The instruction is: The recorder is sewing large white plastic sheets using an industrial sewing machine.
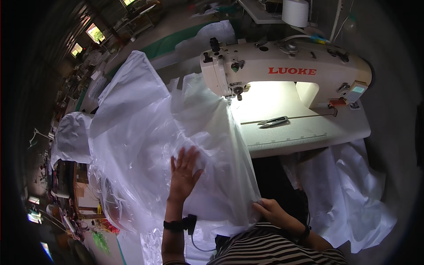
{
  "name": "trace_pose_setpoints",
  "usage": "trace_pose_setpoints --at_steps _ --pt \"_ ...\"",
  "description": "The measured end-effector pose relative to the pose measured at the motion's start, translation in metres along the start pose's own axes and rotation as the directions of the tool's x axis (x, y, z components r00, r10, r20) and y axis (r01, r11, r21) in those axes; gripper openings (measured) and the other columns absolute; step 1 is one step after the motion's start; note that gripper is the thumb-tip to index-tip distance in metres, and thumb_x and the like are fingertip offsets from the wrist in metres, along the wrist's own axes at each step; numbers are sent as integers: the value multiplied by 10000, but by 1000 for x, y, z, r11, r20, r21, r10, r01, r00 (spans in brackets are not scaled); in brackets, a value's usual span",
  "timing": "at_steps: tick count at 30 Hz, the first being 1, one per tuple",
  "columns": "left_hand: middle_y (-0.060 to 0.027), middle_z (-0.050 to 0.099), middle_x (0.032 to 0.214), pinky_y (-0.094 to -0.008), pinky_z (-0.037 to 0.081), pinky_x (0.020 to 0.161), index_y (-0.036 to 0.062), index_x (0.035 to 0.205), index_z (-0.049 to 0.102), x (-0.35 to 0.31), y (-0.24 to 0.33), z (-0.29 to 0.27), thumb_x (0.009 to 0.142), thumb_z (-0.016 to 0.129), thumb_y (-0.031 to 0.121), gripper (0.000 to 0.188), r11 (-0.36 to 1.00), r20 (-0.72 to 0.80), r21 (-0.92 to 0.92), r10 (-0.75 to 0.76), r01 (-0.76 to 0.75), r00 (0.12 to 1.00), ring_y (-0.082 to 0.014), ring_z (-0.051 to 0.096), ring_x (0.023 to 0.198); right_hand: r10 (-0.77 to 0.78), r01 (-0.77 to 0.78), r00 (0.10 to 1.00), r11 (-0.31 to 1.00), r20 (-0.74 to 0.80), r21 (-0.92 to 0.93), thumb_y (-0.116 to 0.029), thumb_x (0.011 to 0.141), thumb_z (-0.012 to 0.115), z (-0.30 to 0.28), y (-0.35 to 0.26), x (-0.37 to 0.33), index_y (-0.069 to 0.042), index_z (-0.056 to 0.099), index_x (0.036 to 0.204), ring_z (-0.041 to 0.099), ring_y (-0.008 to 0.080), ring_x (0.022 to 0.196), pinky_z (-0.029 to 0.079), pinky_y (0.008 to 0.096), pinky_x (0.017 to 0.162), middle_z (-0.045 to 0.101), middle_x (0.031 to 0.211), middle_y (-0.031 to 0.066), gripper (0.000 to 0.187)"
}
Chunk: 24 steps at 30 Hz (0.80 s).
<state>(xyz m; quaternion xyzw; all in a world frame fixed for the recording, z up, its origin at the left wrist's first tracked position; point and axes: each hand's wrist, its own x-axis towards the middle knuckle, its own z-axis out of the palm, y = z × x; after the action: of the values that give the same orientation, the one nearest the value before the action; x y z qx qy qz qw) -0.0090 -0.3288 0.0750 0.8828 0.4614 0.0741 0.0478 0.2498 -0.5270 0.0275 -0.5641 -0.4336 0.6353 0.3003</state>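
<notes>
A large sheet of thin, shiny white fabric (145,132) spreads over the left of the sewing table and hangs down toward me. Its right edge runs up under the needle of a white sewing machine (287,66). My left hand (185,167) lies flat on the sheet with its fingers spread. Lower down, my right hand (268,209) pinches the sheet's edge near its bottom right corner. A pair of thread snips (273,122) rests on the lit machine bed, to the right of the needle.
The machine bed (309,132) has a printed ruler along its near edge. More white fabric (346,194) hangs at the right, below the bed. A white thread cone (295,13) stands behind the machine. A green surface (170,43) stretches beyond the table.
</notes>
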Motion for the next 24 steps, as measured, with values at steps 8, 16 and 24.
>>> trace_pose_setpoints --at_steps 8,16,24 --pt "-133 568 1333 -529 400 1060 117 1372 559 -43 71 -2 863 739 232 552 957 -143 -288 4 -46 990 -316 563 1214 -188 188 973 982 -132 -14 -245 1049 542 -16 12 -9 37 653 1158 651 148 846 519 298 791 708 931 104 323" --pt "-42 680 959 -411 476 866 107 1112 617 -60 80 21 803 745 45 341 973 -234 -161 125 -165 964 -266 659 865 -141 157 974 985 -180 78 -197 1025 558 -16 13 -4 41 649 1113 646 134 867 513 299 791 701 922 108 269" --pt "-93 631 1119 -454 451 975 89 1197 569 -62 91 18 737 839 221 550 915 -86 -395 -122 79 989 -286 629 1031 -129 172 967 966 -221 191 -149 1010 572 -12 14 -1 43 604 1186 632 110 902 509 273 820 698 1005 80 263"
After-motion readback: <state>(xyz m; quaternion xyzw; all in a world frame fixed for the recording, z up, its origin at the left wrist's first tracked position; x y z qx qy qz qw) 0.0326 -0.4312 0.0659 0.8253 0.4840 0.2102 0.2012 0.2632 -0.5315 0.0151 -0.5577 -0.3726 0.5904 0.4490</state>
